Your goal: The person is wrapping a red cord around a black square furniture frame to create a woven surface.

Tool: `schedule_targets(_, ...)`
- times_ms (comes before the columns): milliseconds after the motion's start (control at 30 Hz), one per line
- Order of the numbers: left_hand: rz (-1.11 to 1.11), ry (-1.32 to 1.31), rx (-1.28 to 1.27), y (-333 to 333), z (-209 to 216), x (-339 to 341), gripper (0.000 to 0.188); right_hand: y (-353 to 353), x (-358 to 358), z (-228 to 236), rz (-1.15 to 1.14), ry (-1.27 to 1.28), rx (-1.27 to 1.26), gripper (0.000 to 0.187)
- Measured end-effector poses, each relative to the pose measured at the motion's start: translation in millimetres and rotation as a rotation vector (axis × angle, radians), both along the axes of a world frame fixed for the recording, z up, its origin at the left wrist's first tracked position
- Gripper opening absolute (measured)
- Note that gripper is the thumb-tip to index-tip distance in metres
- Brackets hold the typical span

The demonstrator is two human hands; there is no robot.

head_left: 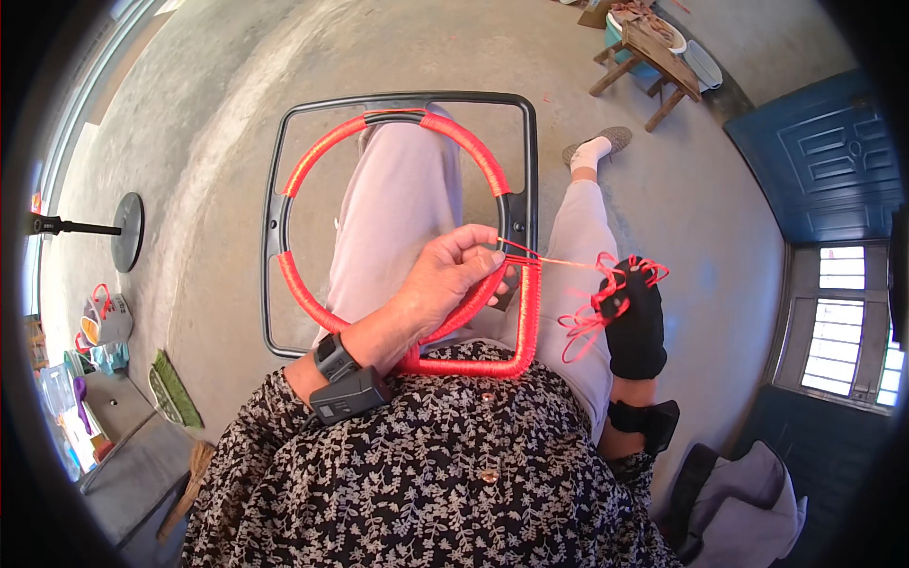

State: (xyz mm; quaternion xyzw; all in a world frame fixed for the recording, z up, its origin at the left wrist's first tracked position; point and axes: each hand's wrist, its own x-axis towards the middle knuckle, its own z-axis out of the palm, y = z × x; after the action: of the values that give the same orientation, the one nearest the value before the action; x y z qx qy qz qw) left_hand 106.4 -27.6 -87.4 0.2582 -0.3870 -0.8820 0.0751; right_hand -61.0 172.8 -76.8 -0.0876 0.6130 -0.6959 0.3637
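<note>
A black rectangular frame with a ring inside it lies across my lap. Red cord is wound tightly round most of the ring and round the frame's near right corner; the far and left parts of the frame are bare black. My left hand is closed at the ring's right side, thumb and forefinger pinching strands of cord by the frame's right bar. From there a taut strand runs to my right hand, in a black glove, which is closed on a looped bundle of red cord.
A wooden stool and a tub stand at the far right. A round black base with a pole is on the left, near a bucket and a green brush head. A blue door is at right.
</note>
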Motion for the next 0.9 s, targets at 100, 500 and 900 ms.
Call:
schedule_targets(100,-0.011,-0.020,-0.020,0,-5,0,0.013,-18,6,-1,0.135,0.618,0.165,0.028)
schedule_targets(500,-0.016,-0.006,-0.015,1,-4,-1,0.009,-61,51,40,0.237,-0.284,0.016,0.022)
schedule_targets(900,-0.007,-0.083,0.046,-2,3,-2,0.016,8,-32,-13,0.020,0.043,0.094,0.044)
